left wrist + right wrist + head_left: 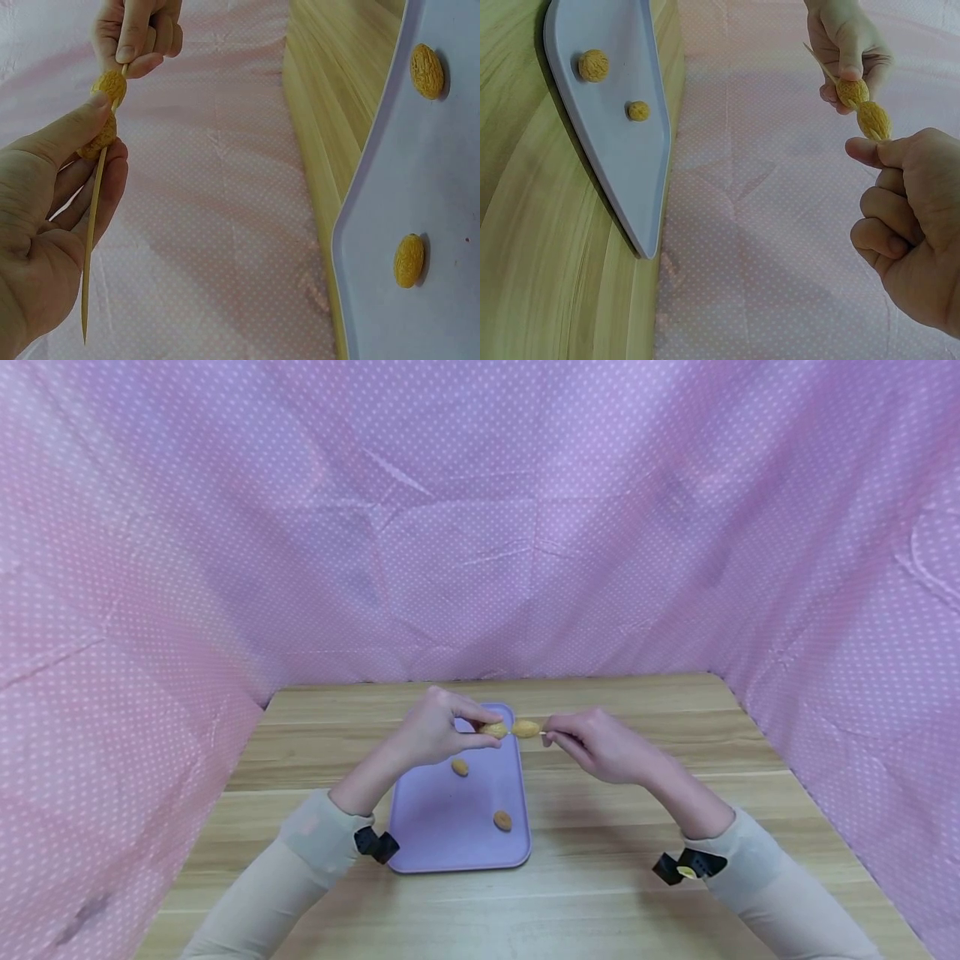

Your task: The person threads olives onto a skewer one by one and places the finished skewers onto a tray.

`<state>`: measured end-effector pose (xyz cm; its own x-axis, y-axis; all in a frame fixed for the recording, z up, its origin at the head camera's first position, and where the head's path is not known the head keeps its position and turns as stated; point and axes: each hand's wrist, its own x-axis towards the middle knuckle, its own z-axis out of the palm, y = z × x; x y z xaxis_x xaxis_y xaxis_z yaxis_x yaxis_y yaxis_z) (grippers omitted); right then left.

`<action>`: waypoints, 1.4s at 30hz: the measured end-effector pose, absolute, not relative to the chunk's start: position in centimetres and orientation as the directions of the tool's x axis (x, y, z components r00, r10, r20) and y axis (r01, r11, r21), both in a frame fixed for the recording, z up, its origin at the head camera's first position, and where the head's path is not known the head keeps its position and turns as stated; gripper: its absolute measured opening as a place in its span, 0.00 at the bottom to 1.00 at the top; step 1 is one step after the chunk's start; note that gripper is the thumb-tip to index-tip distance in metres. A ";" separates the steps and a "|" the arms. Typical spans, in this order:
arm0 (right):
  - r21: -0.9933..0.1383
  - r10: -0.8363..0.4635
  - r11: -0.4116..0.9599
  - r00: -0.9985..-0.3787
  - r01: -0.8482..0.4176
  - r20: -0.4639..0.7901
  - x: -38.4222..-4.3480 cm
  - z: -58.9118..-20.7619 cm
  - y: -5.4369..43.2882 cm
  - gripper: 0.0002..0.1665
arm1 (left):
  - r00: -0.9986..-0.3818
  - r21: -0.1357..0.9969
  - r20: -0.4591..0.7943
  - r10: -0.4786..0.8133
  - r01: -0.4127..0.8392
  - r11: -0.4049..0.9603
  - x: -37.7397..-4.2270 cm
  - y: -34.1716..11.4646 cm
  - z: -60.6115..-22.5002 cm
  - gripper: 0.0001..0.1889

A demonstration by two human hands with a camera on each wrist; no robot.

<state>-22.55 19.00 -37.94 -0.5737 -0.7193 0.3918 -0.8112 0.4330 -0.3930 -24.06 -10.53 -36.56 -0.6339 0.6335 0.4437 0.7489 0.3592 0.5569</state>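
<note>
Just below the middle of the head view, the left hand [435, 732] pinches one bead [494, 731] and the right hand [606, 748] pinches the stick [92, 225]. Best, I think, to hold the stick still, push gently and mind the sharp tip [84, 336]. The stick lies side to side there; in the left wrist view its tip points down, a bit left.
</note>
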 end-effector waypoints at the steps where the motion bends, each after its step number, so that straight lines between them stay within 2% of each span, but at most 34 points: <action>1: -0.399 -0.719 0.432 -0.576 -0.808 0.388 -22.5 -38.0 19.0 0.12 | -0.633 0.560 0.443 0.634 0.748 0.356 -24.1 -10.5 -36.6 0.15; 10: -0.408 -0.714 0.433 -0.582 -0.804 0.388 -22.6 -38.2 19.1 0.12 | -0.613 0.563 0.475 0.632 0.763 0.317 -24.3 -10.1 -37.0 0.15; 14: -0.386 -0.702 0.447 -0.584 -0.807 0.408 -22.7 -38.0 19.4 0.12 | -0.625 0.532 0.460 0.630 0.763 0.369 -24.1 -9.5 -36.5 0.14; 17: -0.363 -0.694 0.465 -0.587 -0.807 0.416 -22.9 -37.8 19.6 0.12 | -0.622 0.443 0.469 0.626 0.780 0.443 -23.6 -8.8 -36.0 0.14; 19: -0.349 -0.692 0.482 -0.594 -0.803 0.410 -23.0 -37.8 19.7 0.12 | -0.597 0.355 0.511 0.619 0.802 0.480 -23.2 -8.4 -35.7 0.15; 23: -0.341 -0.673 0.533 -0.632 -0.775 0.384 -23.3 -37.7 20.2 0.12 | -0.484 0.159 0.614 0.623 0.850 0.503 -22.2 -7.9 -36.3 0.14; 25: -0.333 -0.655 0.564 -0.655 -0.756 0.378 -23.5 -37.6 20.8 0.13 | -0.447 0.109 0.609 0.655 0.865 0.489 -21.5 -7.8 -36.9 0.14; 27: -0.322 -0.635 0.593 -0.674 -0.738 0.377 -23.6 -37.5 21.4 0.13 | -0.453 0.119 0.539 0.710 0.875 0.468 -20.9 -7.7 -37.6 0.13; 33: -0.315 -0.597 0.636 -0.708 -0.705 0.377 -23.6 -36.9 23.0 0.13 | -0.578 0.288 0.137 0.805 0.800 0.526 -20.3 -8.0 -41.0 0.15; 36: -0.314 -0.586 0.646 -0.715 -0.696 0.380 -23.6 -36.5 23.4 0.12 | -0.578 0.334 -0.013 0.816 0.766 0.549 -20.4 -8.3 -43.2 0.16; 39: -0.302 -0.580 0.649 -0.711 -0.698 0.397 -23.5 -36.3 23.7 0.12 | -0.565 0.353 -0.090 0.820 0.752 0.556 -20.5 -8.2 -45.3 0.16; 42: -0.293 -0.587 0.640 -0.698 -0.710 0.410 -23.4 -36.2 23.9 0.13 | -0.567 0.371 -0.067 0.821 0.750 0.548 -20.4 -8.0 -46.7 0.15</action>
